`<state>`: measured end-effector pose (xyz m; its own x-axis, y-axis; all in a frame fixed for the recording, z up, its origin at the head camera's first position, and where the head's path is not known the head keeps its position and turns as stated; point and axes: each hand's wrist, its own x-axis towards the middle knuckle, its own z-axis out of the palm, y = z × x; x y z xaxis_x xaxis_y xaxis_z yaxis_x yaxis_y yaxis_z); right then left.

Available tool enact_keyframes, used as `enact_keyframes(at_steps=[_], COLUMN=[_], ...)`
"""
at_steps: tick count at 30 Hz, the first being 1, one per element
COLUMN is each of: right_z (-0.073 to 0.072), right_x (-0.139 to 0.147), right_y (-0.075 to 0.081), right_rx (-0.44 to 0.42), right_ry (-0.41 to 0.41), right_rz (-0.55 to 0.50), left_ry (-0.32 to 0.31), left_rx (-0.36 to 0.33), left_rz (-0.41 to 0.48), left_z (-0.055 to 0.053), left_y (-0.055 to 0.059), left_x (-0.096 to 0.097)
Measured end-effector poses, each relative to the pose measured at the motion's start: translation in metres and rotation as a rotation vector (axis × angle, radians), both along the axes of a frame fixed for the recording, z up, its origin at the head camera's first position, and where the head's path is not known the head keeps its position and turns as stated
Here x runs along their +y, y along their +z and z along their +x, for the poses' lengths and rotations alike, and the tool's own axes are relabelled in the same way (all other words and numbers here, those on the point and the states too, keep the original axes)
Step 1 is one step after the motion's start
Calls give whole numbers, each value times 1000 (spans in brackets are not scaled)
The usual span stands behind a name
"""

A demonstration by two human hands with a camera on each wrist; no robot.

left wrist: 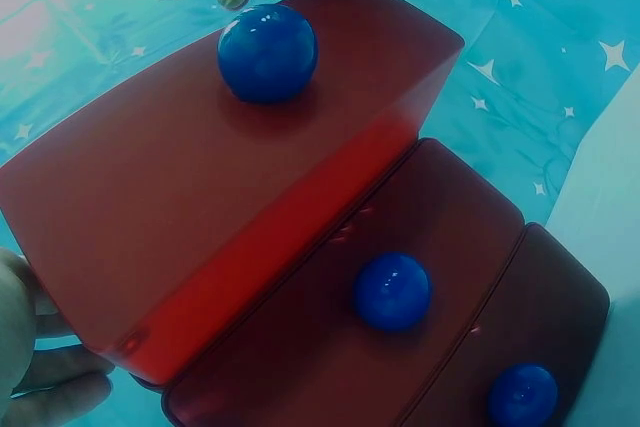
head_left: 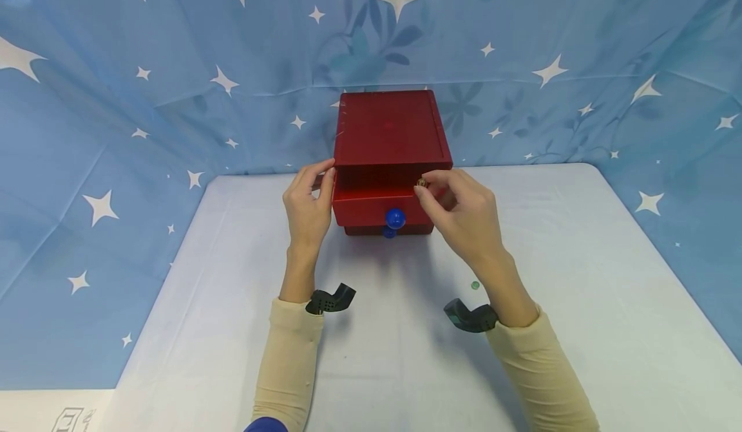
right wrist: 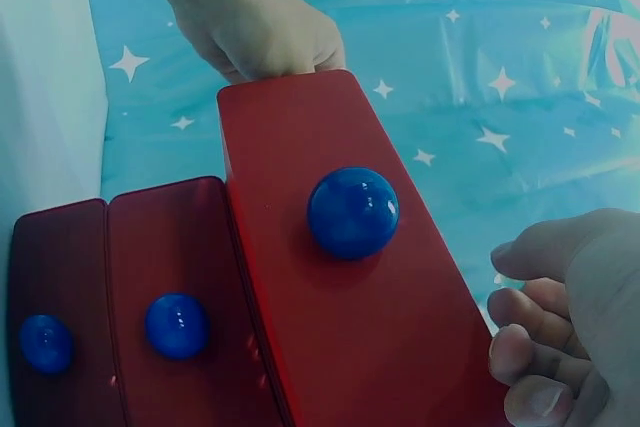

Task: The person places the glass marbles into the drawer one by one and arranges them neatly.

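Note:
A red cabinet point(head_left: 388, 126) with blue ball knobs stands on the table, its top drawer point(head_left: 362, 212) pulled out. My left hand point(head_left: 307, 203) is at the cabinet's left side, fingertips at the top corner and thumb by the drawer's side. Over the right part of the open drawer, my right hand point(head_left: 466, 210) pinches a small round brownish-gold piece point(head_left: 421, 182) between thumb and index finger. Its other fingers curl loosely in the right wrist view. The drawer's large blue knob point(left wrist: 268, 53) faces me, untouched, just below the right fingertips in the left wrist view.
Two lower drawers with blue knobs point(right wrist: 177, 326) are shut under the open one. A small green disc point(head_left: 475, 285) lies on the white tabletop point(head_left: 580, 258), near my right wrist. A blue curtain with white stars point(head_left: 261, 46) hangs behind. Something blue and round point(head_left: 266, 425) shows at the bottom edge.

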<state>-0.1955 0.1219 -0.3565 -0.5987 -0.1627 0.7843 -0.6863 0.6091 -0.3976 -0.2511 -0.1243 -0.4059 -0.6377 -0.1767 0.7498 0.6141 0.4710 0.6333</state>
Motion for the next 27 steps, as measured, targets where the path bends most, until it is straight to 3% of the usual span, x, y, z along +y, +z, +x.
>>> enact_keyframes(at_steps=[15,27], right_z=[-12,-21], right_x=[-9,-15], right_y=[18,22], right_rx=[15,-132], right_ry=[-13,-51], right_rz=[69,129], left_ry=[-16,-7], left_rx=[4,-5], left_rz=[11,2], left_z=[0,0], left_y=[0,-1], left_x=[-1,-1])
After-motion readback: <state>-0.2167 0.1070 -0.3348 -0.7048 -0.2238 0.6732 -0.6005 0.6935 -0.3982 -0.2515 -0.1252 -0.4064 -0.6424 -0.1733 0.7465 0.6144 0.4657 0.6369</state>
